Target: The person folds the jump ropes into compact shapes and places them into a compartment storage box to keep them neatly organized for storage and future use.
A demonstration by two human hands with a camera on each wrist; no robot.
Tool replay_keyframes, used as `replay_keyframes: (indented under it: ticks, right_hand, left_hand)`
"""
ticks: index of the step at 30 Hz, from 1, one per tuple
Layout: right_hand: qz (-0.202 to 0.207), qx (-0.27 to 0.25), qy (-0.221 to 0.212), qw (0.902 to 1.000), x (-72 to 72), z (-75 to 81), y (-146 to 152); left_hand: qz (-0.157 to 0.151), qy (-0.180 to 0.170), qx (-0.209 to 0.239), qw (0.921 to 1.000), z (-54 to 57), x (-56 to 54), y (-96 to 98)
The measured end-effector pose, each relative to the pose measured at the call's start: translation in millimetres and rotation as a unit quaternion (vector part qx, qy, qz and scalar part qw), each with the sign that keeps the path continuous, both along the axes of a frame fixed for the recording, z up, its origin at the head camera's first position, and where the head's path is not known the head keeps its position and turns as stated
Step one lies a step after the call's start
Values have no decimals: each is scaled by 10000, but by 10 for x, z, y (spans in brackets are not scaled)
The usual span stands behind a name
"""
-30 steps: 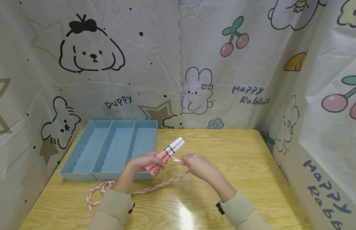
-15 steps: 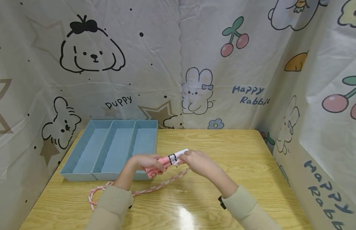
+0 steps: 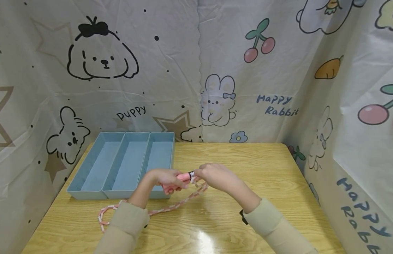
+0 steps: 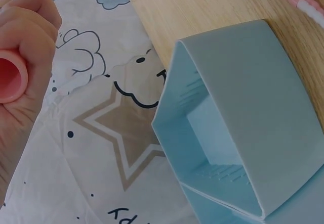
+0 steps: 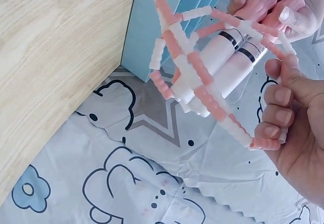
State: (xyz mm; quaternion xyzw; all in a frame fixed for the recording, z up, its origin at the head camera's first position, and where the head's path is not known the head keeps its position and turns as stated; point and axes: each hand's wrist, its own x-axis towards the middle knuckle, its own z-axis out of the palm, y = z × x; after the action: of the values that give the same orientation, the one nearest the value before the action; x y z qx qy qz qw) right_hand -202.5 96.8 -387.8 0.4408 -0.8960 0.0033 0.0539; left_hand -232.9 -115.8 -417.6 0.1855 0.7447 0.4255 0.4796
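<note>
Lying side by side, two pink-and-white jump-rope handles (image 5: 236, 72) are gripped by the left hand (image 3: 167, 179) above the wooden table (image 3: 253, 169); the right hand (image 3: 213, 175), fingers curled, holds the beaded rope (image 5: 200, 68), looped across their white ends. A blue three-compartment tray (image 3: 86, 195) stands beyond the left hand.

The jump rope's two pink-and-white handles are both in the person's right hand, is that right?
Not quite: the left hand grips both pink-and-white handles, as the right wrist view shows. The right hand holds part of the beaded rope.
</note>
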Motion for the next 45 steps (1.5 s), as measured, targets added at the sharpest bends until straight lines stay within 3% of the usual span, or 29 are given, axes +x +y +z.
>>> replay_keyframes:
  ticks: [13,20,26,33,45]
  right_hand:
    - [118,-163,-638,9978,-19,67,-101]
    - [158,-302,-973,9947,-39,87,-116]
    - [196,-523,-1454,9878,-92,84,-111]
    - [507,-924,-1688,9800,-133,83,-104]
    - [457,-1679,-2104,9620,-171,61,-100]
  left_hand:
    - [-464,481,-374,9971,42,18,73]
    - [-771,707,-326,9940,45,18,94]
    - [-780,790,-341,9932,38,31,93]
    - [-922,782,-258,9923,47,27,85]
    - [-1078,754,-233,9910,111,24,68]
